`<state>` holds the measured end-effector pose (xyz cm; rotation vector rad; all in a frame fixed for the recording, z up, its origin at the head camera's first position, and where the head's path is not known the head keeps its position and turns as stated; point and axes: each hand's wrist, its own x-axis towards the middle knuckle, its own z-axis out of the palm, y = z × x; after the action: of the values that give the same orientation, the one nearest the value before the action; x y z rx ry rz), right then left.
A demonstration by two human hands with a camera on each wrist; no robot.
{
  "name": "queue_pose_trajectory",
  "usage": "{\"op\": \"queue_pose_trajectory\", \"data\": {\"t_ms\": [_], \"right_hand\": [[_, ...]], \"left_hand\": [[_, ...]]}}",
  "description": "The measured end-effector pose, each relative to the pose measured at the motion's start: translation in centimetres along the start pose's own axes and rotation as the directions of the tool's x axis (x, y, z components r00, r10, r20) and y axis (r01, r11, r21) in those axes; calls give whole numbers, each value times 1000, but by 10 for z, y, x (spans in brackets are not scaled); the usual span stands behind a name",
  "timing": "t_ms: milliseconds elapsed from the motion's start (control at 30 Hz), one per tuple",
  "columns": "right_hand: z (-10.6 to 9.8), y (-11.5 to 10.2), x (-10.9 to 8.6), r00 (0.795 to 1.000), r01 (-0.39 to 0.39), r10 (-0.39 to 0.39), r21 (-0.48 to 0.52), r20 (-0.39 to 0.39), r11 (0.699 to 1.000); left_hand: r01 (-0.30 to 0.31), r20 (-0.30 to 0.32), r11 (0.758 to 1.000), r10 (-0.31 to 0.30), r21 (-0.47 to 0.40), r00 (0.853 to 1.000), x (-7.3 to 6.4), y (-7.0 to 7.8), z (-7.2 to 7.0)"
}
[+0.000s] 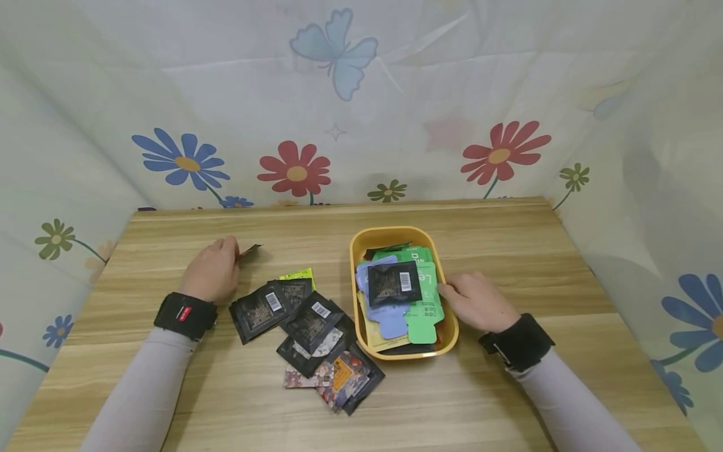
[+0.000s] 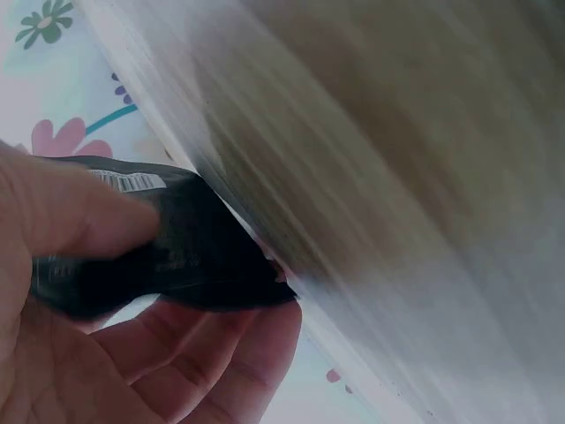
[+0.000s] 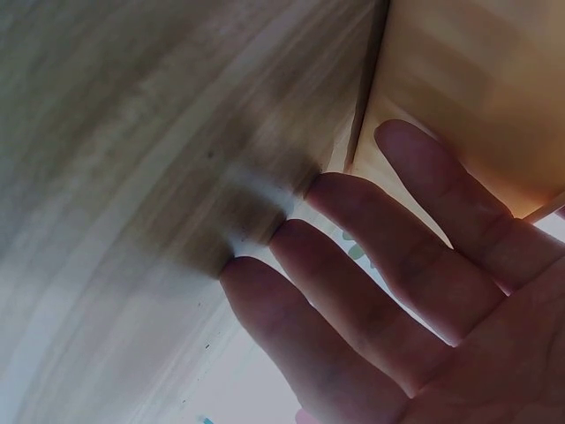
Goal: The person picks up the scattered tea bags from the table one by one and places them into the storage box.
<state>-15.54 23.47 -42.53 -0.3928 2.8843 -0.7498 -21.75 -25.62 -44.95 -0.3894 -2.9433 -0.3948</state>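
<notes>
My left hand (image 1: 211, 270) is at the left of the table, pinching a flat black packet (image 2: 190, 230) between thumb and fingers. A white barcode shows on that packet in the left wrist view. My right hand (image 1: 480, 300) is at the right side of a yellow basket (image 1: 415, 356), fingers extended. In the right wrist view one finger (image 3: 424, 172) lies against the basket's wall and the other fingertips meet the tabletop. Inside the basket are green cartons (image 1: 430, 307), a purple carton (image 1: 391, 323) and a black packet (image 1: 394, 284) on top.
Between my left hand and the basket lies a loose pile of black packets (image 1: 313, 320), overlapping. A floral packet (image 1: 344, 376) is at its near end, a yellow-green one (image 1: 302, 274) at its far end. A flower-patterned curtain (image 1: 395, 94) surrounds the wooden table (image 1: 480, 402).
</notes>
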Motion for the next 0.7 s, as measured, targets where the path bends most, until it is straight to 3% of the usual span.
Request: {"op": "queue_pose_trajectory", "data": {"t_ms": [267, 367, 500, 700], "right_hand": [[0, 0, 1, 1000, -4, 4, -8, -3, 1000], [0, 0, 0, 1000, 0, 0, -9, -8, 1000], [0, 0, -1, 1000, 12, -13, -13, -17, 1000], [0, -2, -2, 1000, 4, -4, -14, -10, 1000]], "left_hand": [[-22, -7, 1000, 22, -19, 1000, 0, 9, -1], [-81, -28, 996, 80, -45, 996, 2, 19, 1], [-172, -75, 981, 166, -85, 983, 5, 41, 3], [-249, -86, 959, 239, -134, 967, 12, 85, -3]]}}
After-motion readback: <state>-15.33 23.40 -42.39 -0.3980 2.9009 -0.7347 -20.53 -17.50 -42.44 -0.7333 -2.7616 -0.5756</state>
